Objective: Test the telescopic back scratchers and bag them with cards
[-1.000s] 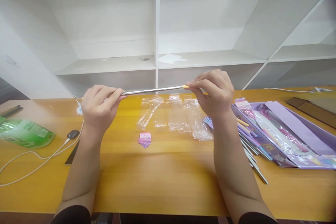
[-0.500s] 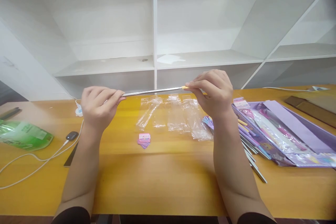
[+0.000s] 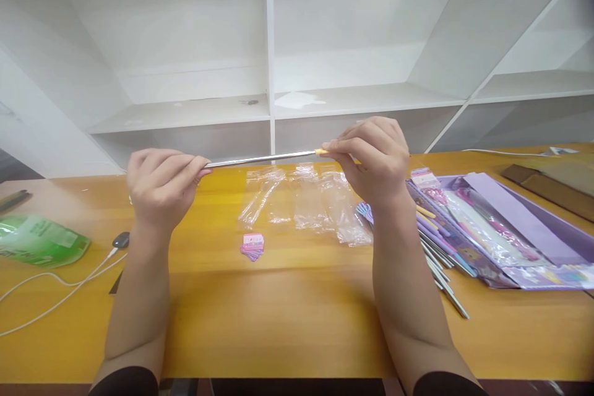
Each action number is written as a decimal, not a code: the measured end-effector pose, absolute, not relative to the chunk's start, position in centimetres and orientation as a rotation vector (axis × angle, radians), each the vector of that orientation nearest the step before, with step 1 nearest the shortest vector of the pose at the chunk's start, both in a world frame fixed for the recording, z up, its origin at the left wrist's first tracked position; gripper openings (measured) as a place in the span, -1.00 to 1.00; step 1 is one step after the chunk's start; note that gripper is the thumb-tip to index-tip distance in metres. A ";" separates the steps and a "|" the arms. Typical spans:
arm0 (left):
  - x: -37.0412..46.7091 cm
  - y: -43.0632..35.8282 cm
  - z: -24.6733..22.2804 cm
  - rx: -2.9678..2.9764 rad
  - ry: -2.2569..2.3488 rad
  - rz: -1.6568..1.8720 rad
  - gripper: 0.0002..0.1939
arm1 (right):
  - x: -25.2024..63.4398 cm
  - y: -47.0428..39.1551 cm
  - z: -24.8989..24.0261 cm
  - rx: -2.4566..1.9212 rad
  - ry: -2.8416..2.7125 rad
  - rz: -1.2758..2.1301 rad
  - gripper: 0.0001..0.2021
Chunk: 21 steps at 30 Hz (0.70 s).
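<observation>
A thin silver metal rod (image 3: 262, 159) with a yellow end piece (image 3: 320, 151) is held up level, stretched between my two hands above the table. My left hand (image 3: 164, 185) is closed, pinching the rod's left end, and its fingers cover that tip. With thumb and fingers pressed together, my right hand (image 3: 374, 158) grips the yellow piece, most of which is hidden. Below the rod lie several clear plastic bags (image 3: 310, 204). A small fanned stack of pink and purple cards (image 3: 253, 246) rests nearer to me.
At right, several metal rods with coloured handles (image 3: 439, 253) lie against a purple box (image 3: 552, 229) holding packaged items. Small blue-purple pieces (image 3: 364, 211) sit beside my right forearm. On the left are a green pouch (image 3: 41, 240) and white cable (image 3: 60, 284). White shelving (image 3: 271, 43) stands behind.
My left hand has shifted slightly to the left, and a little more of the rod shows between the hands. Both hands keep their hold. The camera view has moved slightly.
</observation>
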<state>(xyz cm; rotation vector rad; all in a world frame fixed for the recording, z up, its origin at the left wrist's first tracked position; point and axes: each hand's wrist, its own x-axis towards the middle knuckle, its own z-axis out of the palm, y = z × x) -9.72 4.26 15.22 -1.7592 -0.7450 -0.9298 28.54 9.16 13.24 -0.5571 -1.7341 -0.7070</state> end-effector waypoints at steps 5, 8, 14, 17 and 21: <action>-9.7 4.7 15.2 -1.769 -0.725 -0.940 -0.93 | 28.8 9.7 13.1 -0.617 -1.732 -0.719 -0.89; -9.8 4.8 15.1 -1.773 -0.702 -0.959 -0.94 | 28.7 9.9 13.0 -0.626 -1.742 -0.716 -0.89; -12.6 5.3 15.6 -1.732 -0.729 -0.965 -0.94 | 31.5 10.0 13.3 -0.659 -1.675 -0.710 -0.93; -14.4 5.8 15.9 -1.699 -0.701 -1.004 -0.93 | 34.1 10.1 13.3 -0.659 -1.627 -0.739 -0.93; -14.7 6.1 15.8 -1.732 -0.729 -1.017 -0.97 | 35.6 10.1 13.3 -0.658 -1.616 -0.731 -0.91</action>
